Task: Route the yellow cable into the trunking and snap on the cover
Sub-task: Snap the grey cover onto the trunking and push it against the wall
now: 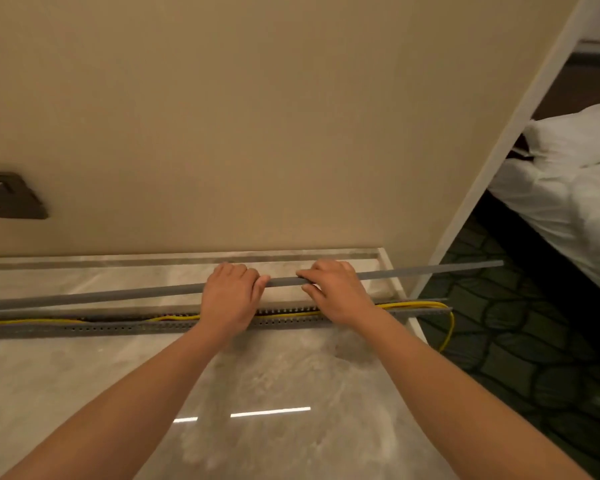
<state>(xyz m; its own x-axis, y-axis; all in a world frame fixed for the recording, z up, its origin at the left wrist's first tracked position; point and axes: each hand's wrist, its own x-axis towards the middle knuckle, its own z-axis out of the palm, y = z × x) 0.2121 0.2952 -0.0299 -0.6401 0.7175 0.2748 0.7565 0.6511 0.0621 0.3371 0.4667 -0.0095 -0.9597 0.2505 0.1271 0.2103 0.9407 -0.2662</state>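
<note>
A long grey slotted trunking [125, 328] lies across the marble counter [274, 382]. The yellow cable [413, 304] runs inside it and loops out over its right end, hanging down past the counter edge. The grey cover strip [430, 270] is held slanted just behind and above the trunking, with its right end past the counter. My left hand [231, 296] grips the cover near its middle, fingers curled over it. Close to the right of it, my right hand [336, 289] also grips the cover, thumb under and fingers on top.
A beige wall [257, 116] rises right behind the counter, with a dark socket plate [11, 195] at the left. The counter ends at the right, above a dark patterned carpet [520, 341]. A bed with white linen [575, 188] stands at the far right.
</note>
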